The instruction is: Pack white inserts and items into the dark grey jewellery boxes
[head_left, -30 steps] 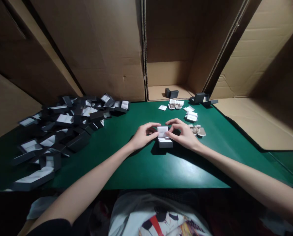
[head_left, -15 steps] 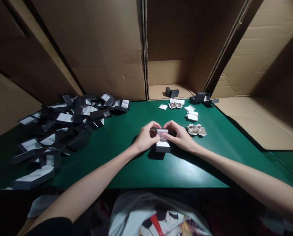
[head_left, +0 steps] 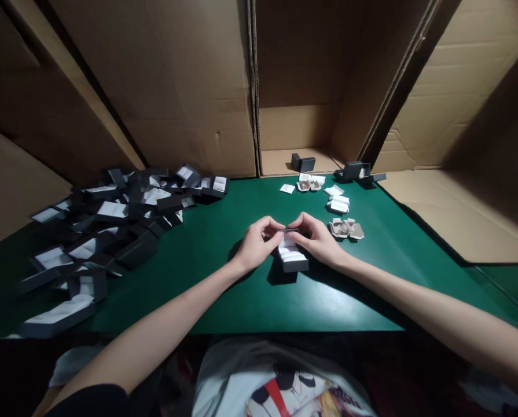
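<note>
1. Near the middle of the glossy green bench: a small, open, dark-grey rectangular box with white lining. Whether it rests on the surface or hangs just above cannot be told.
2. Left grip and right grip both pinch its far edge, thumbs on the near side, other fingers behind. Pinching from two sides presumably steadies that edge against twisting.
3. Lining faces the wearer, probably for a clear view inside.
4. White folded paper insert and pale brown folded card piece lie near the right grip; likely convenient reach.
5. Heap of dark-grey, white-lined boxes sits well apart, left, perhaps leaving working room.
</note>
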The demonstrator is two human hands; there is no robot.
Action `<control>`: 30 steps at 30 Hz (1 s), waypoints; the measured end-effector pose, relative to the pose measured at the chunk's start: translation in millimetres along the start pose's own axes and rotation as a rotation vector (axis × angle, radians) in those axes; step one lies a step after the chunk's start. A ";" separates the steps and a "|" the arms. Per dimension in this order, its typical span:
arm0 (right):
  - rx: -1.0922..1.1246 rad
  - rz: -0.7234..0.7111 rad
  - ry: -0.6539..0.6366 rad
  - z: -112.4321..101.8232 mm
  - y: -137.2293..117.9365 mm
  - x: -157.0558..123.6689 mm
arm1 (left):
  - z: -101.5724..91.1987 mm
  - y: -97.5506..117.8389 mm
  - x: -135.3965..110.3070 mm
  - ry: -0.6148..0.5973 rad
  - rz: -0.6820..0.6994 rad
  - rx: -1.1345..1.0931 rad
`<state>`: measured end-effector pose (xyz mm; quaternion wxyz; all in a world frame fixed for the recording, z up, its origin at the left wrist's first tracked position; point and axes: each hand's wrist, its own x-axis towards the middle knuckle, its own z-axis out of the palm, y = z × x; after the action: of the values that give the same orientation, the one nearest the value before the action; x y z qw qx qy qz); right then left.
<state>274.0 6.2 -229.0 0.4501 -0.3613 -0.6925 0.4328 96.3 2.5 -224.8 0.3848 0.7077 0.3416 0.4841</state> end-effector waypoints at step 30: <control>-0.375 -0.323 -0.025 -3.7 -24.0 -5.9 | -2.0 18.4 -9.4 -0.046 0.210 0.460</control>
<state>276.8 -6.8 -207.7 0.4298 -0.3178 -0.8149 0.2238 93.6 -13.8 -212.2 0.1687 0.8191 0.3585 0.4148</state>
